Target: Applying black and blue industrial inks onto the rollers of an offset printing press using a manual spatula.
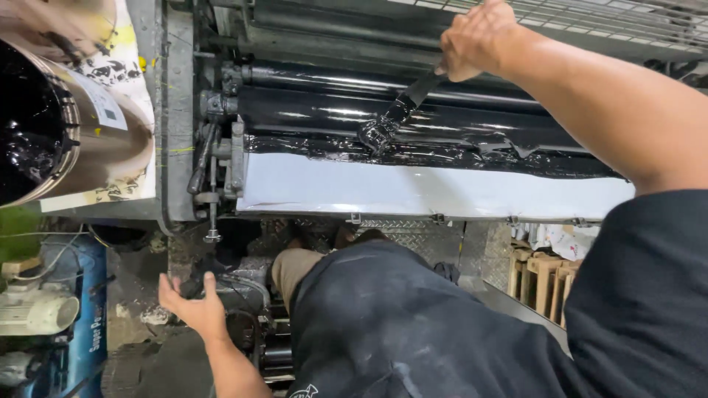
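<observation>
- The right hand [476, 38] is closed around the upper end of an ink knife [402, 109], a narrow dark spatula, and is held above and behind the ink fountain [413, 151].
- The blade is angled down and to the left from the fist, and its tip is buried in a lump of black ink [377, 134] lying in the fountain, near the middle of its length.
- The left hand [190, 304] is spread open with the fingers apart and nothing held; it hangs well below the fountain, off its left end, over dark machine parts near the floor.
- The knife is judged to be light and stiff, though the blade may flex a little under load. It is best gripped high on the bare handle, as is done here, since the lower part is coated and would be slippery.
- The ink is judged thick, sticky and heavy on the blade; it will probably cling and string rather than pour, and anything touched by it would be smeared.
- Directly in front of the fountain a white sheet [435, 193] is stretched along its length, its upper edge touched by ink.
- Behind the fountain a glossy black roller [332, 77] runs parallel to it.
- Well to the left of the fountain an open ink can [110, 147] is tipped on its side, black inside.
- Below the fountain a tread-plate step [413, 230] is seen, with the person's dark trousers in front of it.
</observation>
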